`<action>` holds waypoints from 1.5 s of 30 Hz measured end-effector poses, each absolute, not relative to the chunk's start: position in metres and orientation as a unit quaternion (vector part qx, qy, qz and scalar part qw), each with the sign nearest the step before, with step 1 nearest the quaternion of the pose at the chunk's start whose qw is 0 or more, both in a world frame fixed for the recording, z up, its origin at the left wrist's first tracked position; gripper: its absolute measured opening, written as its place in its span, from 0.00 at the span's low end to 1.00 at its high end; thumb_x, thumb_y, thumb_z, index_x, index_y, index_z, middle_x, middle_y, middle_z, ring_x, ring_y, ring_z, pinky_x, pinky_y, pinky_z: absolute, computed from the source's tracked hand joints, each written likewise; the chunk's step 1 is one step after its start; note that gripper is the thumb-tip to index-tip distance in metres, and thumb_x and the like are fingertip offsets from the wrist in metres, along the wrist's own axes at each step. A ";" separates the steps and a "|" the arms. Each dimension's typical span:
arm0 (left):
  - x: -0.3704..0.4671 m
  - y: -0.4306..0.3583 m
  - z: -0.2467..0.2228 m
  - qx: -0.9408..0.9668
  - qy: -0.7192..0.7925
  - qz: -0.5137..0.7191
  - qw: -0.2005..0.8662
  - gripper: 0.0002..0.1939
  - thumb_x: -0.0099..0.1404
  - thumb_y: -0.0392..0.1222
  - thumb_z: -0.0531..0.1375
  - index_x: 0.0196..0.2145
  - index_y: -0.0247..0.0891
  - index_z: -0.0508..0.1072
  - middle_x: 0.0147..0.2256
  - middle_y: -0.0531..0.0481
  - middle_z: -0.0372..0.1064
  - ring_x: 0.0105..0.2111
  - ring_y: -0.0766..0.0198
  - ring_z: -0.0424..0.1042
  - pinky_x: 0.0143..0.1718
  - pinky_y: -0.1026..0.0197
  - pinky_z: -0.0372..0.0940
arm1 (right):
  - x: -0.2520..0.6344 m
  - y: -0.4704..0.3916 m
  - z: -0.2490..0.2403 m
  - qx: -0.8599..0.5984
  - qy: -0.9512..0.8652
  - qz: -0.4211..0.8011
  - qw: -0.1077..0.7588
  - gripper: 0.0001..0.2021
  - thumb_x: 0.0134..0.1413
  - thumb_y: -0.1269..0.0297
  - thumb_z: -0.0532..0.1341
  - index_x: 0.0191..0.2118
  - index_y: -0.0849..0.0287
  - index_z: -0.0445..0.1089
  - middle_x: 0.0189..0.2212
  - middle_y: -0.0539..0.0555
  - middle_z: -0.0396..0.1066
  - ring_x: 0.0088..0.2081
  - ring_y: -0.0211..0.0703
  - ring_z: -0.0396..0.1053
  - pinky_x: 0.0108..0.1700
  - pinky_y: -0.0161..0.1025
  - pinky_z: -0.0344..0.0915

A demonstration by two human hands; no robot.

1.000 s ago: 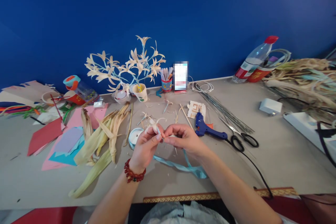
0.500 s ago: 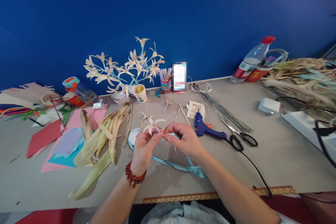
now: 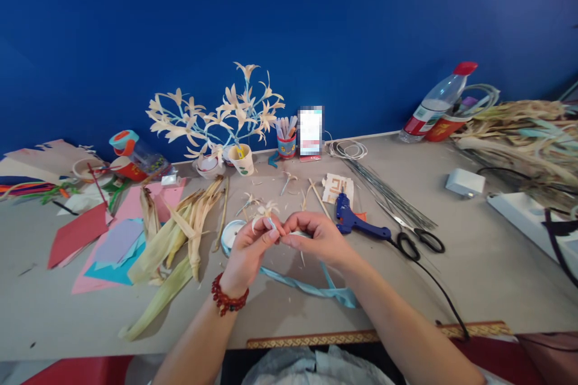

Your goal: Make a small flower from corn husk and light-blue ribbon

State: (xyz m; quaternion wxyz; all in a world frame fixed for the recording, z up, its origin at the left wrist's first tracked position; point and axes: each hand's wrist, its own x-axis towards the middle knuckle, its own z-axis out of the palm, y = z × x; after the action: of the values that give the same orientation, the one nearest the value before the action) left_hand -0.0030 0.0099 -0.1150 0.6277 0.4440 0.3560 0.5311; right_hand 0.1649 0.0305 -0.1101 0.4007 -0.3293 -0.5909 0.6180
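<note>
My left hand (image 3: 253, 243) pinches the stem of a pale corn-husk flower (image 3: 266, 209), whose petals stick up above my fingers. Close against it, my right hand (image 3: 313, 237) is closed on the end of a light blue ribbon (image 3: 307, 289) that meets the stem between my fingertips. The ribbon loops down over the table and hangs slightly twisted. Partly behind my left hand lies the ribbon's roll (image 3: 232, 234). Fingers hide the exact spot where ribbon and stem touch. Small loose husk flowers (image 3: 289, 180) lie just beyond my hands.
A blue glue gun (image 3: 361, 222) and black-handled scissors (image 3: 418, 240) lie to the right, beside thin wires (image 3: 392, 192). Corn husks (image 3: 180, 240) and coloured paper (image 3: 112, 246) spread on the left. At the back, a paper cup (image 3: 242, 162) holds finished husk flowers (image 3: 226, 114).
The flower in my left hand has turned, so its petals now face away and more blue shows on the stem. Both hands stay together in nearly the same place.
</note>
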 end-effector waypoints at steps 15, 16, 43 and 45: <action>-0.002 0.011 -0.119 0.481 0.413 0.553 0.540 0.05 0.55 0.41 0.67 0.29 0.38 0.76 0.31 0.50 0.68 0.36 0.62 0.66 0.40 0.62 0.61 | 0.167 0.032 -0.110 -0.365 -0.680 0.471 0.426 0.06 0.51 0.65 0.63 0.27 0.60 0.69 0.21 0.47 0.66 0.25 0.35 0.60 0.28 0.31 0.54; -0.002 0.011 -0.120 0.486 0.419 0.554 0.530 0.06 0.55 0.41 0.67 0.28 0.38 0.75 0.30 0.50 0.68 0.36 0.62 0.66 0.40 0.62 0.61 | 0.167 0.032 -0.110 -0.367 -0.686 0.462 0.426 0.05 0.51 0.65 0.63 0.27 0.60 0.70 0.22 0.47 0.67 0.25 0.35 0.61 0.28 0.32 0.55; -0.006 0.014 -0.114 0.530 0.441 0.536 0.487 0.05 0.59 0.42 0.64 0.29 0.38 0.75 0.29 0.50 0.69 0.31 0.64 0.65 0.35 0.63 0.61 | 0.168 0.029 -0.114 -0.384 -0.732 0.359 0.433 0.03 0.55 0.66 0.61 0.32 0.58 0.70 0.26 0.50 0.73 0.28 0.38 0.68 0.30 0.33 0.60; -0.006 0.013 -0.116 0.546 0.451 0.547 0.447 0.04 0.58 0.41 0.64 0.28 0.38 0.76 0.29 0.50 0.71 0.32 0.62 0.67 0.37 0.62 0.62 | 0.167 0.028 -0.113 -0.389 -0.745 0.329 0.431 0.03 0.56 0.67 0.61 0.32 0.57 0.70 0.26 0.50 0.73 0.27 0.38 0.68 0.30 0.33 0.60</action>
State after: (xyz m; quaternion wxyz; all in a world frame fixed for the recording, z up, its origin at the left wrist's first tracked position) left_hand -0.0064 0.0134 -0.1162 0.4465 0.5459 0.4514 0.5467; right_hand 0.1673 0.0276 -0.1131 0.4306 -0.3895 -0.7449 0.3286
